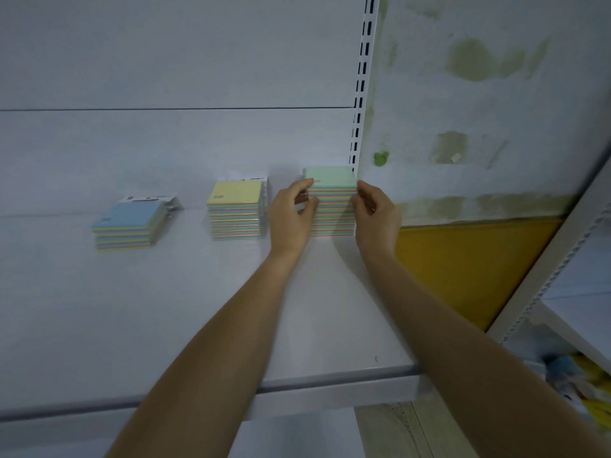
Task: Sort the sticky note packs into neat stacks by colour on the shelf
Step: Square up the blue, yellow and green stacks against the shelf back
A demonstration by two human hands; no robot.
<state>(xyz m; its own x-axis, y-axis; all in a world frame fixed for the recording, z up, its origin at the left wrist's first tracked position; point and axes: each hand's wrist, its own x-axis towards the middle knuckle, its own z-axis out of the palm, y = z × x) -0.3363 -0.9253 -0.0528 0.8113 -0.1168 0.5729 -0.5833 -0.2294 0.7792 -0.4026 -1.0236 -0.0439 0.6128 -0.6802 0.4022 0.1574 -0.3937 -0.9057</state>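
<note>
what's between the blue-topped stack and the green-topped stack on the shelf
The yellow-topped stack stands between the blue-topped stack and the green-topped stack, with the left hand beside the green one, in the head view.

On the white shelf stood 3 stacks of sticky note packs. The left hand and right hand pressed either side of the green-topped stack; the yellow-topped stack and blue-topped stack sat apart, untouched.

Place: shop | Signs: white retail shelf with slotted upright; hang-tab sticky note packs stacked; stained wall
</note>
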